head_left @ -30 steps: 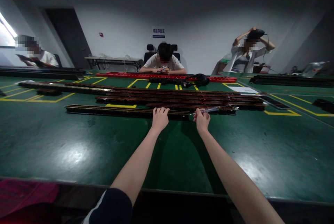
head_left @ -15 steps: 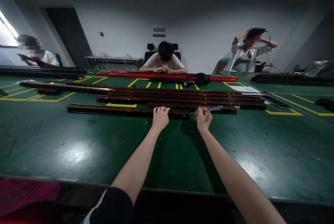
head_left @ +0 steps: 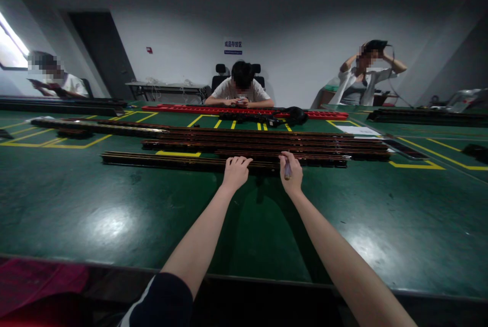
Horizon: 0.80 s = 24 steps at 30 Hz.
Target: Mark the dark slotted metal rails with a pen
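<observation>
A long black metal rail (head_left: 163,160) with gold-coloured edges lies across the table in front of me. My left hand (head_left: 236,172) is closed over the rail toward its right part, fingers bent across the top. In my right hand (head_left: 292,172), at the rail's right end, is a screwdriver (head_left: 287,170) with a clear purplish handle. The handle points back toward me; its tip is hidden behind my fingers. Just beyond the rail lies a stack of similar long dark rails (head_left: 267,139) with brownish edges.
The green table (head_left: 152,225) has yellow tape lines. Farther back are a red slotted rail (head_left: 183,109), a coiled black cable (head_left: 293,114), white paper (head_left: 356,130) and a dark flat device (head_left: 406,149). Three people sit across the table, one (head_left: 242,88) directly opposite.
My right hand has moved slightly left onto the rail's end. The screwdriver has swung from pointing sideways to having its handle toward me. The rail has shifted slightly right with my left hand.
</observation>
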{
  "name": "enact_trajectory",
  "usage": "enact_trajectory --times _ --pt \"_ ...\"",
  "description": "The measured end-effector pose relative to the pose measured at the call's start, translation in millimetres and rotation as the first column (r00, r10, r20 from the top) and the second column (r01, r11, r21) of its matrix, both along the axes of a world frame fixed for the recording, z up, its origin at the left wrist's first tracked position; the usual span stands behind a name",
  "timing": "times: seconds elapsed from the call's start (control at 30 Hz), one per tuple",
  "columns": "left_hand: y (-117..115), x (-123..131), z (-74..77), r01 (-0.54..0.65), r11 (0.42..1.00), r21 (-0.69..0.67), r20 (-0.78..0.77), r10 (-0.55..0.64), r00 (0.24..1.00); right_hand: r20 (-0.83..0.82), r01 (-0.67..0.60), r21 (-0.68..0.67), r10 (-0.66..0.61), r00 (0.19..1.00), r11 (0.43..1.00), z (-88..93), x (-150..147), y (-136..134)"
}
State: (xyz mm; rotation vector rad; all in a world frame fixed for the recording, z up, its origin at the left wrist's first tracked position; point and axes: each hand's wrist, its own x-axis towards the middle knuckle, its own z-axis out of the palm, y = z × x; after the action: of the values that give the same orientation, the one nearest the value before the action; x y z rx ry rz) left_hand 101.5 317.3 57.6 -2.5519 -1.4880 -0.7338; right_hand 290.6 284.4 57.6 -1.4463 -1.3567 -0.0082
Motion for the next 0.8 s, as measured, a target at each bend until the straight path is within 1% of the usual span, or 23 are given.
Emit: enact_trajectory --times 0.07,0.13,0.2,0.23,0.3,0.37,0.47,0.63,0.8 --pt "1 0 -0.8 -0.001 1.000 0.014 0.011 0.000 1.000 0.056 -0.090 -0.025 0.091 0.994 0.996 -2.5 -2 3" --pt "2 0 -1.8 -0.044 0.999 0.025 0.026 0.044 0.999 0.086 -0.177 -0.073 0.183 0.979 0.982 -5.3 -4 5" --pt "3 1 -2.2 -0.098 0.995 0.021 0.030 0.097 0.995 0.154 -0.252 -0.123 0.269 0.951 0.960 -7.7 -5 7" --pt "3 2 -2.1 -0.114 0.993 0.014 0.026 0.114 0.993 0.209 -0.272 -0.147 0.299 0.931 0.951 -8.6 -6 7" --pt "3 3 -1.2 -0.127 0.992 0.004 0.014 0.127 0.992 0.323 -0.272 -0.190 0.322 0.890 0.943 -9.3 -6 7" --pt "2 4 -0.1 -0.131 0.991 0.003 0.006 0.131 0.991 0.398 -0.240 -0.221 0.312 0.862 0.945 -9.4 -5 7" --pt "-1 5 1.6 -0.127 0.992 0.003 -0.007 0.127 0.992 0.463 -0.181 -0.229 0.270 0.844 0.956 -9.8 -6 8" --pt "-3 6 3.2 -0.110 0.994 -0.007 -0.030 0.109 0.994 0.553 -0.054 -0.203 0.159 0.818 0.978 -12.3 -9 9" --pt "-5 5 3.3 -0.079 0.997 -0.028 -0.037 0.078 0.996 0.599 0.065 -0.173 0.053 0.799 0.983 -12.8 -13 8"
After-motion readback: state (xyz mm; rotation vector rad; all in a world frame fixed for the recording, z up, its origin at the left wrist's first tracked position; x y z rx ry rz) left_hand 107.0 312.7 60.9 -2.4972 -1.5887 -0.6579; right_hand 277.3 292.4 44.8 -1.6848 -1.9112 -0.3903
